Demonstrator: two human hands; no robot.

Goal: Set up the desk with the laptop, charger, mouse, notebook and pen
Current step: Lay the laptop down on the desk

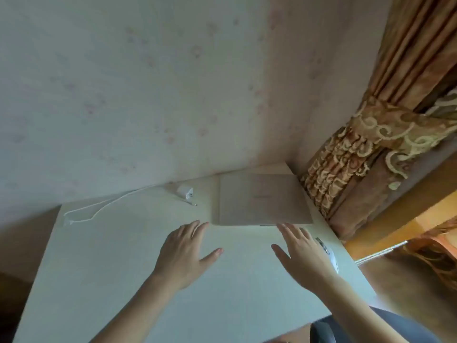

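Showing matt, smooth pale laminate on the desk (123, 256), a satin metal-looking laptop (262, 201) lid, glossy white plastic on the charger (186, 191).

Dim, soft daylight from the right; slight blur, wide-angle bending at edges

The middle and near part of the desk (118, 263) is lying bare, so a hand is finding free passage there. The closed laptop (262, 201) is filling the far right corner, tight against the wall (148, 82) and the curtain (346, 174). The charger (185, 191) and its cable (99, 206) are occupying the far left strip.
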